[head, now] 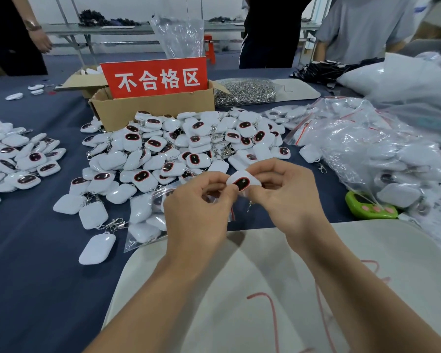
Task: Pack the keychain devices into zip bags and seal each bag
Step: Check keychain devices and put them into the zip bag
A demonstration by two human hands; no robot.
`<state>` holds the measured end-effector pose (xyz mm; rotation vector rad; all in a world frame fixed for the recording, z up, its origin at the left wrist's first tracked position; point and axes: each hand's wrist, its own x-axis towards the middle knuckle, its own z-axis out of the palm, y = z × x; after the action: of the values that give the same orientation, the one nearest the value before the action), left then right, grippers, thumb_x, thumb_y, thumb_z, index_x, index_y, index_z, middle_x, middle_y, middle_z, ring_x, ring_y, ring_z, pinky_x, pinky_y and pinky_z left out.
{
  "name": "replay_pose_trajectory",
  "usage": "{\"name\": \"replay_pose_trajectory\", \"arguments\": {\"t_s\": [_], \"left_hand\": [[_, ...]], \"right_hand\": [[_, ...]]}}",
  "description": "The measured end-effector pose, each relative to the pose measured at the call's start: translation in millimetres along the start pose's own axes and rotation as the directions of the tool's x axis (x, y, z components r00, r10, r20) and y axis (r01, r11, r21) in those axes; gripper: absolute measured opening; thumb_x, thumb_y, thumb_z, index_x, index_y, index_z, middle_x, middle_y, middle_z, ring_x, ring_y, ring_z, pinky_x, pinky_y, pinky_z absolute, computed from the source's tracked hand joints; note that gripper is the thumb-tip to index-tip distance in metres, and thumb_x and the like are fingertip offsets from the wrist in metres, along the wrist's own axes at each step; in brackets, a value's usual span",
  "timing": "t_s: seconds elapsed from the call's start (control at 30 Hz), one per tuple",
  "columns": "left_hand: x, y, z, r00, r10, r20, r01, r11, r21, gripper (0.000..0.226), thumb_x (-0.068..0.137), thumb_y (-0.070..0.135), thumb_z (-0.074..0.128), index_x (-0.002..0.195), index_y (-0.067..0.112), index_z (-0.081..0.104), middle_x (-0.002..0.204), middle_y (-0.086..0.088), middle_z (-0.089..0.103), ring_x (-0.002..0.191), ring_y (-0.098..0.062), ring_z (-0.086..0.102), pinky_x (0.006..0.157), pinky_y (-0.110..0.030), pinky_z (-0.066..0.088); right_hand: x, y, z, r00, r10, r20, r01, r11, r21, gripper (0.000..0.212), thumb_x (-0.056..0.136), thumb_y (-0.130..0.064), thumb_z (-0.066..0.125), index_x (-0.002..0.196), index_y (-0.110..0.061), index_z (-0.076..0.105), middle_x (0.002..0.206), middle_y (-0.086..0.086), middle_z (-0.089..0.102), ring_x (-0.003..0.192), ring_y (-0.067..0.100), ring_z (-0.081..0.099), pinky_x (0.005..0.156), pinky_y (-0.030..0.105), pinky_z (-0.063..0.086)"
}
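Both hands meet above the table's near middle around one white keychain device (243, 181) with a dark, red-rimmed oval screen. My left hand (197, 208) pinches its left edge and my right hand (284, 193) pinches its right edge. A clear zip bag (231, 203) with a red strip hangs below the device between my hands; whether the device sits inside it is unclear. A big pile of loose white devices (178, 146) lies just beyond. A clear bag holding several devices (144, 220) lies flat left of my left hand.
A cardboard box (153, 108) with a red sign stands behind the pile. Filled bags (367, 149) heap up at the right, beside a green gadget (371, 207). More devices (18, 159) lie at the left. Metal clasps (245, 91) are bagged at the back. People stand beyond the table.
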<state>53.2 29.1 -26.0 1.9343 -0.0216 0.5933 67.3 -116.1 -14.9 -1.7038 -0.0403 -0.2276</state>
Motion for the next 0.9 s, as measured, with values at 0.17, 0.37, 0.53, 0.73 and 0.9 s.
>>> {"name": "replay_pose_trajectory", "arguments": {"t_s": [0.17, 0.37, 0.53, 0.73, 0.9], "left_hand": [[-5, 3, -1, 0.996, 0.092, -0.011, -0.09, 0.985, 0.15, 0.026, 0.076, 0.024, 0.087, 0.091, 0.043, 0.075, 0.083, 0.023, 0.071, 0.087, -0.004, 0.064, 0.088, -0.026, 0.048], [-3, -1, -4, 0.986, 0.159, -0.049, -0.15, 0.977, 0.152, 0.023, 0.079, 0.023, 0.086, 0.097, 0.035, 0.081, 0.087, 0.018, 0.073, 0.088, -0.004, 0.059, 0.088, -0.043, 0.052], [-3, -1, -1, 0.999, 0.032, 0.025, -0.032, 0.999, -0.003, 0.01, 0.085, 0.038, 0.069, 0.091, 0.046, 0.067, 0.074, 0.025, 0.072, 0.072, -0.002, 0.063, 0.069, -0.018, 0.047], [1, -4, -1, 0.984, -0.163, 0.066, 0.176, 0.944, -0.28, 0.012, 0.078, 0.04, 0.068, 0.082, 0.03, 0.075, 0.067, 0.0, 0.073, 0.061, -0.019, 0.063, 0.066, -0.042, 0.054], [2, -8, -2, 0.995, -0.1, 0.0, 0.097, 0.966, -0.239, 0.037, 0.096, 0.043, 0.052, 0.072, 0.021, 0.069, 0.059, 0.001, 0.066, 0.056, -0.021, 0.059, 0.06, -0.04, 0.05]], "right_hand": [[1, 3, -4, 0.969, -0.223, -0.103, 0.196, 0.956, -0.22, 0.035, 0.077, 0.0, 0.077, 0.071, -0.035, 0.077, 0.073, -0.009, 0.073, 0.07, 0.022, 0.061, 0.063, 0.022, 0.05], [-2, 2, -1, 0.953, -0.289, -0.087, 0.262, 0.935, -0.241, 0.04, 0.079, 0.001, 0.081, 0.072, -0.038, 0.076, 0.075, -0.009, 0.073, 0.071, 0.005, 0.06, 0.068, 0.018, 0.051], [-1, -6, -7, 0.96, -0.276, 0.041, 0.277, 0.93, -0.242, 0.036, 0.082, -0.002, 0.077, 0.092, -0.036, 0.079, 0.089, -0.02, 0.076, 0.089, -0.002, 0.068, 0.078, 0.006, 0.045], [-4, -7, -8, 0.953, -0.263, 0.15, 0.3, 0.885, -0.356, 0.045, 0.083, -0.013, 0.079, 0.119, -0.038, 0.076, 0.103, -0.021, 0.076, 0.087, 0.006, 0.068, 0.082, 0.017, 0.054], [-5, -8, -3, 0.964, -0.18, 0.197, 0.238, 0.912, -0.334, 0.027, 0.089, -0.045, 0.063, 0.093, -0.022, 0.077, 0.072, -0.006, 0.074, 0.064, 0.015, 0.064, 0.064, 0.03, 0.05]]}}
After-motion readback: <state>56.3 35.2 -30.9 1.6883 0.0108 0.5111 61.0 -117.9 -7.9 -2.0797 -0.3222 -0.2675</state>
